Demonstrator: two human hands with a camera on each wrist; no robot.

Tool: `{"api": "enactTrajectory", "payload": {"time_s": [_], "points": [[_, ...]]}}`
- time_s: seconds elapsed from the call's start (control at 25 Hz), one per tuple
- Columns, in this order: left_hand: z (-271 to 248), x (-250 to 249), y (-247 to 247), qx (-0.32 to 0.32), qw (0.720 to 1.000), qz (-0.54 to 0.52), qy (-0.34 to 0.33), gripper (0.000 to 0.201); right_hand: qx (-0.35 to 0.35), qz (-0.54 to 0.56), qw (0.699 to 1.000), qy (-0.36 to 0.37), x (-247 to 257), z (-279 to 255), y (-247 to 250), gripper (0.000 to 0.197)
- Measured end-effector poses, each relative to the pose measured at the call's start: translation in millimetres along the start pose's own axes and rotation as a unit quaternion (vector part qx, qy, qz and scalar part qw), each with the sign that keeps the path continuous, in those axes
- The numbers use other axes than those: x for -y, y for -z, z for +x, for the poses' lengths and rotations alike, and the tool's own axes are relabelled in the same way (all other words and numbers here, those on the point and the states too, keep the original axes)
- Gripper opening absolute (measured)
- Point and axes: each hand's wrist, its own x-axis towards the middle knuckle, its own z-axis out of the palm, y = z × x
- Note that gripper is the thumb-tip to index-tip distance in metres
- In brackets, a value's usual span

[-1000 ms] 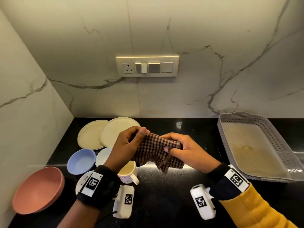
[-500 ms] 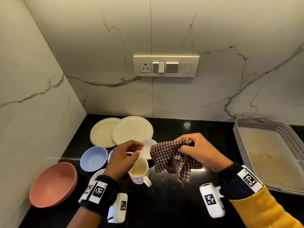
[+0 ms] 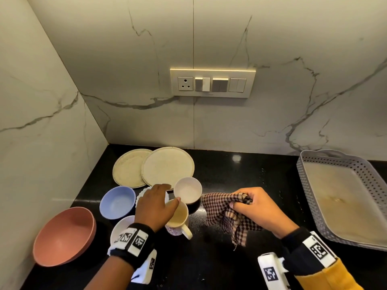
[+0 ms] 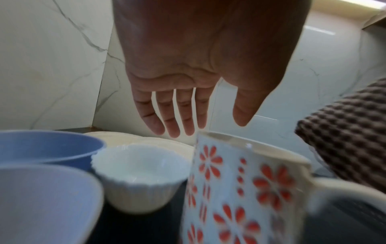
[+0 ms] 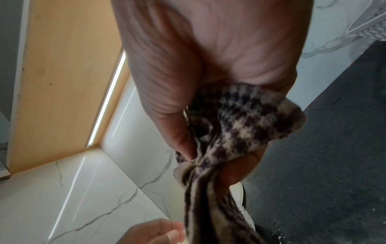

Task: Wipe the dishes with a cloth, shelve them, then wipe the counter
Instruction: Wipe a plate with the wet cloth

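Our right hand (image 3: 254,208) bunches the checked cloth (image 3: 226,214); our left hand (image 3: 155,205), fingers spread loose, hovers over the floral mug (image 3: 178,221).

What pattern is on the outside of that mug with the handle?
Red-orange flowers and dots on white; the mug shows it best in the left wrist view.

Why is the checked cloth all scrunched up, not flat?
Scrunched: the right hand grips the checked cloth in a bunch, and its loose end hangs down above the counter.

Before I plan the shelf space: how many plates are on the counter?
2: both beige, at the back of the counter, the left plate partly under the right plate. None seem hidden.
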Motion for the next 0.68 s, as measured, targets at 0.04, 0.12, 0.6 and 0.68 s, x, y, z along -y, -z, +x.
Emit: {"api": "enactTrajectory", "payload": {"time_s": [0.04, 0.12, 0.6, 0.68], "points": [[14.4, 0.8, 3.5, -0.003, 1.000, 0.009, 0.002, 0.057, -0.004, 0.005, 1.000, 0.002, -0.4, -1.3, 0.8, 0.013], [49.4, 9.9, 11.2, 0.003, 0.999, 0.034, 0.030, 0.054, -0.009, 0.013, 1.000, 0.007, -0.8, -4.1, 2.2, 0.014], [174.3, 72.7, 28.5, 0.113, 0.956, 0.010, 0.270, 0.068, -0.028, 0.045, 0.999, 0.007, -13.2, 0.6, 15.7, 0.015], [181.7, 77.6, 24.8, 0.111, 0.954, -0.003, 0.279, 0.068, -0.030, 0.051, 0.998, 0.000, -16.7, 2.2, 16.0, 0.016]]}}
